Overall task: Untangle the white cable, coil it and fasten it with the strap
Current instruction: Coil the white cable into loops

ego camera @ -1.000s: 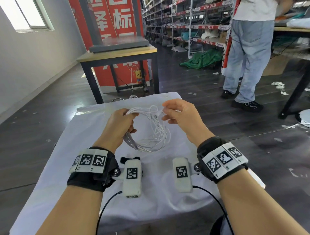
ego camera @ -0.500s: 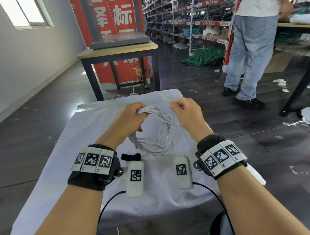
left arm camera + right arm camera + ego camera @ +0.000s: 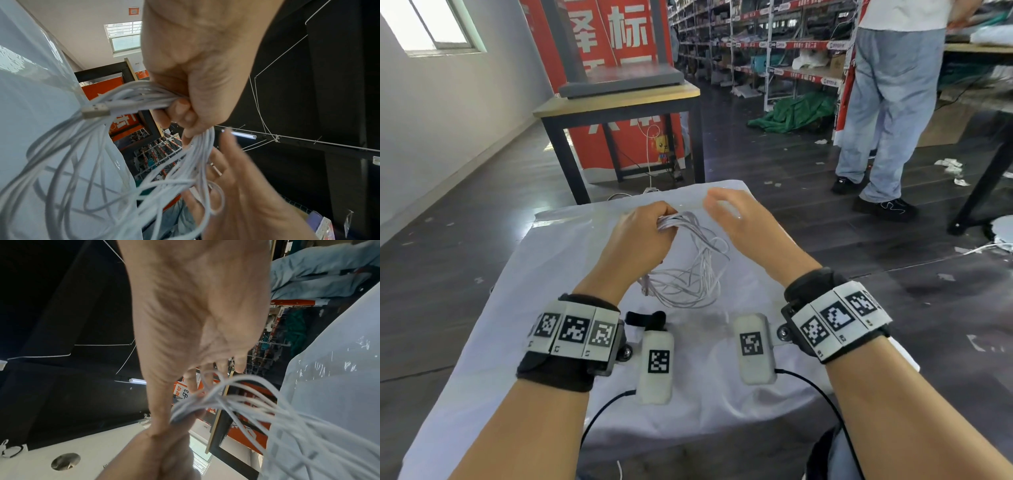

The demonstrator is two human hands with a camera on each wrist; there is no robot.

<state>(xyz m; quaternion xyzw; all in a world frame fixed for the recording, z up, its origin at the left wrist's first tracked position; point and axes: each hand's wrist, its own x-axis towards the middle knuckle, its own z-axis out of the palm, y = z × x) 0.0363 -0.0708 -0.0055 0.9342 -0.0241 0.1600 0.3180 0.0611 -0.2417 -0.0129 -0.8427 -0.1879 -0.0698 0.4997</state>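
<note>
Above the white-covered table point(image 3: 571, 274), the left hand point(image 3: 635, 236) grips the white cable point(image 3: 690, 270) in a closed fist, loops hanging down to the cloth. The right hand point(image 3: 739, 219) hovers beside the bundle, fingers point(image 3: 239, 365) loosely spread, holding nothing.

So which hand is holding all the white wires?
The left hand. Its fingers are curled tight round the bunched white cable. The right hand has its fingers spread beside the loops and grips nothing.
</note>
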